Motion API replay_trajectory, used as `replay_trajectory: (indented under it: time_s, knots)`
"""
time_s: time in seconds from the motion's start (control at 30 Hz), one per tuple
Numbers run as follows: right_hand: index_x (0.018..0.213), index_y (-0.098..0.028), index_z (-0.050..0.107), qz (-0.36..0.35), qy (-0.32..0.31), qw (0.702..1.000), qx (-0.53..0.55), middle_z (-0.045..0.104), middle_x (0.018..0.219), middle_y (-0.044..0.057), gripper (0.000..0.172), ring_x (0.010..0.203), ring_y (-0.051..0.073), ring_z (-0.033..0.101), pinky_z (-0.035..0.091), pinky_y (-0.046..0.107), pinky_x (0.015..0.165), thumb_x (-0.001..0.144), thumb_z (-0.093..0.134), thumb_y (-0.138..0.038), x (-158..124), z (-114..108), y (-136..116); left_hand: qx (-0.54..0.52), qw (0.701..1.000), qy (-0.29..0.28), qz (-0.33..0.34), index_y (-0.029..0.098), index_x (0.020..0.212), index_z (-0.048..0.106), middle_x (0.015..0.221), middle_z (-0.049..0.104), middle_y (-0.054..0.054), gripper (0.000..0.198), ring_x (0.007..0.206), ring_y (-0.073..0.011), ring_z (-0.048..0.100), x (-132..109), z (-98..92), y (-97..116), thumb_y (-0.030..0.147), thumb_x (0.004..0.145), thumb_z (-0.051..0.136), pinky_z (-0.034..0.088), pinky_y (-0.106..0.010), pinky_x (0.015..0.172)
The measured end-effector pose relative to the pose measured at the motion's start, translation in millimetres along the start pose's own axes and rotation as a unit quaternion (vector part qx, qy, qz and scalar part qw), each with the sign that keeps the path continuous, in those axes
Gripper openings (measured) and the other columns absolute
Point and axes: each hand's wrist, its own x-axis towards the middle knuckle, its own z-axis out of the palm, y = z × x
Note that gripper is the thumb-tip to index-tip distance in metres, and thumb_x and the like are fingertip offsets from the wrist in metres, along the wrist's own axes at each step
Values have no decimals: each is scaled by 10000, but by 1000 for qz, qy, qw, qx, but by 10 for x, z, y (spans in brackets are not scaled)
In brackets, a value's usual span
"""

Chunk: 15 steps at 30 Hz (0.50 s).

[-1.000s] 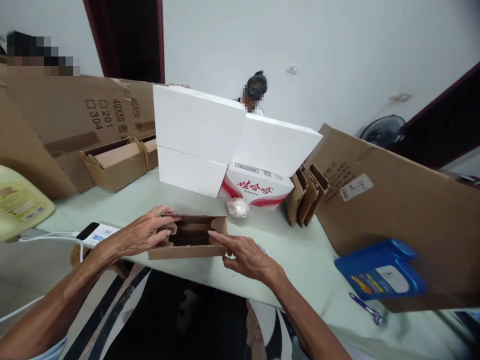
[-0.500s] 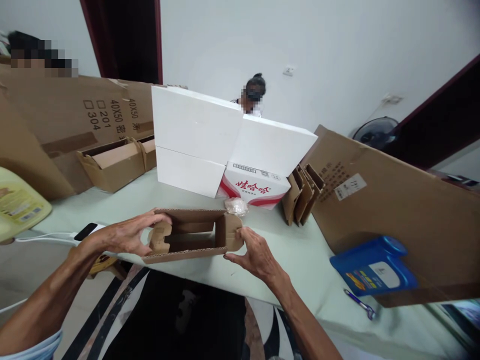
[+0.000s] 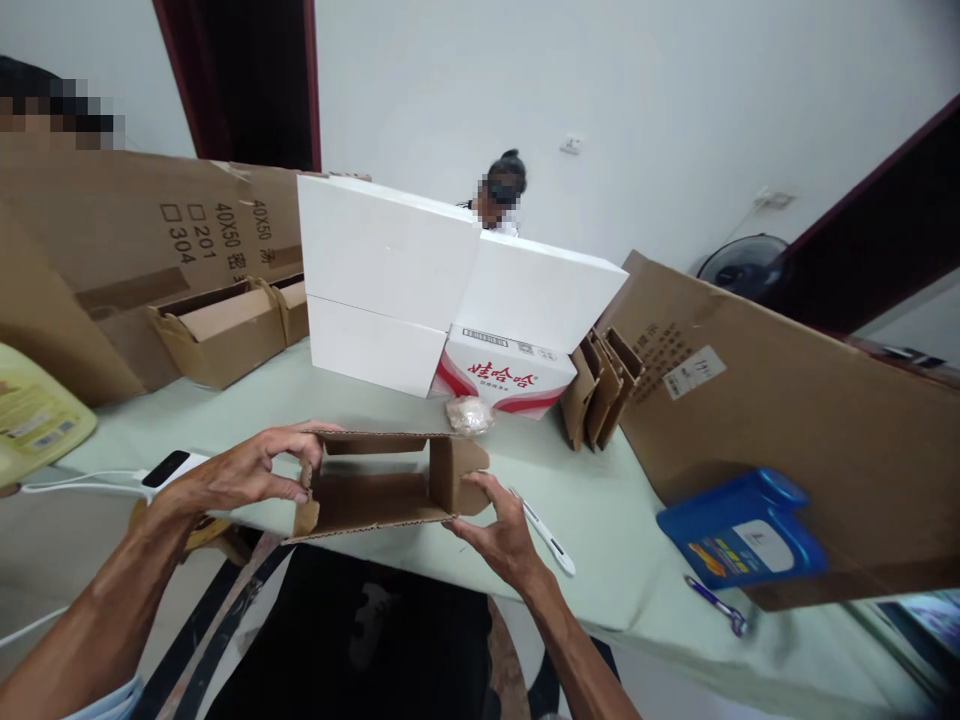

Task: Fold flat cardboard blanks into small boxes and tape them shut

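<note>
A small brown cardboard box is held between both hands above the front edge of the table, its open side facing me. My left hand grips the left end, thumb and fingers around the flap there. At the right end, my right hand pinches the flap that sticks out. Light shows through a gap in the box's far side. Just behind the box lies a crumpled clear plastic bundle. To the right of my right hand, a white pen-like cutter lies on the green-covered table.
White boxes and a red-and-white carton stand behind. Folded cardboard pieces lean at right. Blue bottle and purple-handled tool lie right; a yellow jug stands left. People sit beyond.
The cardboard box has tilted, showing more of its inside, and its left flap is bent further. My right hand has shifted slightly down, and the white cutter has come into view.
</note>
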Motion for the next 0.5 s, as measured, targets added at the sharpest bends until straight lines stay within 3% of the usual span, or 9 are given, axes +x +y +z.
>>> replay_trajectory:
  time_s: [0.1,0.2,0.3,0.4,0.5]
  knots:
    - [1178,-265,734,21,14,1000,16,802,1147,68,441,1049,282,767,630,395,954,788,916,-361,-74,-42,-52,-38,999,-13,17,228,835,742,1542,673,-131,195,1381,-388,665,-11,-51,-28,388,856,850,583,-514,1102]
    - [1163,-269,723,57,30,997,41,784,1133,63,467,1030,272,749,626,377,918,752,927,-355,-138,-98,-101,-106,994,-9,37,218,768,707,1508,699,-171,312,1408,-422,648,-10,-67,-80,460,836,892,534,-588,1147]
    - [1126,-266,698,101,48,989,97,755,1062,53,431,889,229,718,608,318,754,751,900,-334,-188,-113,-96,-161,981,101,33,222,763,648,1336,778,-178,429,1315,-414,697,39,7,-144,533,775,942,580,-563,1063]
    - [1020,-267,643,132,86,972,172,700,914,12,313,737,177,659,573,277,652,789,843,-333,-199,-69,-43,-161,959,232,11,240,898,629,1116,778,-101,462,1111,-318,738,171,162,-210,563,763,931,617,-467,955]
    - [911,-274,566,148,136,955,219,617,768,-27,267,669,154,615,548,255,617,853,800,-390,-169,15,9,-112,941,321,-4,245,997,597,1088,722,-48,429,1071,-259,719,352,334,-279,565,841,836,591,-451,1011]
